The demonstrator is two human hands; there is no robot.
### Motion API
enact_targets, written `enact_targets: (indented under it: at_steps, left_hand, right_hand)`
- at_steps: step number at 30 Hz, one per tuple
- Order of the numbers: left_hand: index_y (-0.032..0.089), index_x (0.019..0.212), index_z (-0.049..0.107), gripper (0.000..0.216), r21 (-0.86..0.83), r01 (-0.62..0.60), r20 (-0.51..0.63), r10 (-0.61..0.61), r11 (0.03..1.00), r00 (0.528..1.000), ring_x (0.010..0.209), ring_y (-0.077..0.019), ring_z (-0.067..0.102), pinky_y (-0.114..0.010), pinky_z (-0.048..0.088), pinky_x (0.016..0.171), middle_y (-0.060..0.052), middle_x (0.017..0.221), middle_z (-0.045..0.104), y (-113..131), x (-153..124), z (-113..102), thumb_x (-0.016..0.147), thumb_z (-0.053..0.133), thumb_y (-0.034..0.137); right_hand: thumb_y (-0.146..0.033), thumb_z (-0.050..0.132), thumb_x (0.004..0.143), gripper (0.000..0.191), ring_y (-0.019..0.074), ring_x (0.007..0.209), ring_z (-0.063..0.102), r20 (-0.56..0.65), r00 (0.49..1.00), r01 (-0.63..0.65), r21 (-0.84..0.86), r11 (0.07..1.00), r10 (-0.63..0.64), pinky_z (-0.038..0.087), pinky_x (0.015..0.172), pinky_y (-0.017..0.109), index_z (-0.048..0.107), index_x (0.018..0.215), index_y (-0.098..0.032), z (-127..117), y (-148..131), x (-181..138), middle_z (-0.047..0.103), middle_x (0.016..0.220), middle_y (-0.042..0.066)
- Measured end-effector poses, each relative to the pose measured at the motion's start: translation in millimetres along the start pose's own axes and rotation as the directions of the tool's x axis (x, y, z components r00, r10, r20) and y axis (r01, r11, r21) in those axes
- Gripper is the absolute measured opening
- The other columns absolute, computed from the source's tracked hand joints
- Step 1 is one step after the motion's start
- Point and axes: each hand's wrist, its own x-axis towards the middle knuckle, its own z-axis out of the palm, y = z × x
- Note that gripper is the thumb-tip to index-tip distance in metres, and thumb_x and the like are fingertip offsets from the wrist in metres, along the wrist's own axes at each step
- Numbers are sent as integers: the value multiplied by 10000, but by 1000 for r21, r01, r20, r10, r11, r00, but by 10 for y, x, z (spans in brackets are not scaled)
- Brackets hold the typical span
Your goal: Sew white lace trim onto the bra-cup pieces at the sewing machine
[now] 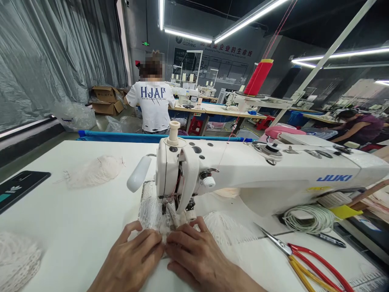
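A white JUKI sewing machine [261, 170] stands on the white table [75, 211]. Under its needle lies a piece of white lace fabric [152, 213]. My left hand [133, 259] and my right hand [194, 253] rest side by side just in front of the presser foot, fingers pressed down on the lace, fingertips nearly touching. Both hands hold the fabric flat against the table. More white lace [225, 229] spreads out to the right of my right hand.
Red and yellow scissors [306, 261] lie at the right front. A coil of white cord [308, 219] sits by the machine base. Loose lace pieces [94, 170] and a dark phone [18, 186] lie left. A person in a white shirt [154, 103] stands beyond the table.
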Motion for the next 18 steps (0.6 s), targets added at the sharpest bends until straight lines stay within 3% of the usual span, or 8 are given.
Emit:
enact_targets:
  at_steps: [7, 14, 18]
  left_hand:
    - [201, 877, 639, 476, 0, 23, -69, -23, 1000, 997, 685, -105, 595, -341, 311, 797, 0, 799, 670, 35, 54, -32, 1008, 182, 206]
    - [218, 923, 615, 235, 40, 106, 23, -107, 994, 994, 773, -154, 605, -404, 306, 856, -8, 879, 635, -40, 82, 74, 938, 383, 182]
    - [201, 1014, 593, 273, 64, 95, 3, -95, 993, 995, 825, -188, 596, -453, 299, 869, -40, 927, 631, -111, 143, 135, 933, 344, 124]
  right_hand:
    - [-339, 505, 928, 183, 169, 840, 570, -26, 998, -59, 0, 998, 59, 308, 827, 371, 586, 934, -175, -1, 13, 12, 658, 916, 30]
    - [-349, 485, 945, 208, 185, 796, 581, -73, 986, -152, -10, 988, 151, 263, 864, 402, 583, 1033, -187, 54, 148, 62, 670, 882, 42]
    - [-445, 455, 944, 293, 194, 846, 589, -96, 980, -176, -1, 984, 175, 239, 907, 423, 567, 1045, -194, 78, 220, 104, 668, 889, 40]
